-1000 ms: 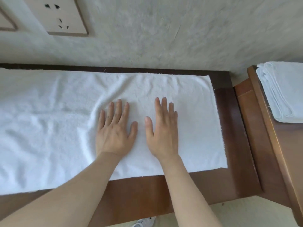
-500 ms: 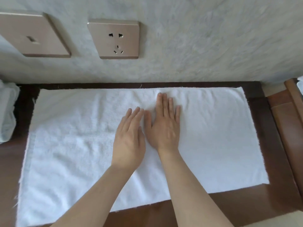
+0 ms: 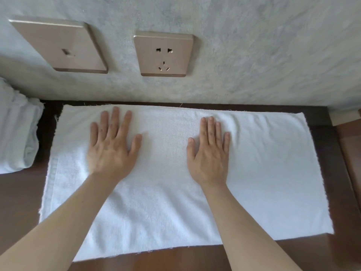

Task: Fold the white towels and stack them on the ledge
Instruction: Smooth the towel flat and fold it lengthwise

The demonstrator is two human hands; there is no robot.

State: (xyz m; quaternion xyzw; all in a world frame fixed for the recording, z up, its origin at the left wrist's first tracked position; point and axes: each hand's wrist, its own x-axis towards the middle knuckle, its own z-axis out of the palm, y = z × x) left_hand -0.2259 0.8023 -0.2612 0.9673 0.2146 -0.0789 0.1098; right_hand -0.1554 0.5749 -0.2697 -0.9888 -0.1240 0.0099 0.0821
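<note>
A white towel (image 3: 263, 182) lies spread flat on a dark wooden table (image 3: 19, 202), its far edge close to the wall. My left hand (image 3: 112, 145) rests palm down on the towel's left half, fingers spread. Palm down on the towel right of centre lies my right hand (image 3: 210, 151), fingers together. Neither hand grips the cloth. A small ripple sits just beyond my right fingertips. At the left edge lies a bunched pile of white towels (image 3: 15, 130).
A grey wall (image 3: 273, 55) rises straight behind the table, with a bronze switch plate (image 3: 60, 47) and a bronze socket (image 3: 164, 53). A lighter brown wooden ledge (image 3: 351, 145) shows at the right edge.
My hands were side by side at the towel's middle; they have slid apart, left hand leftward and right hand rightward, flattening the cloth. The view has shifted left.
</note>
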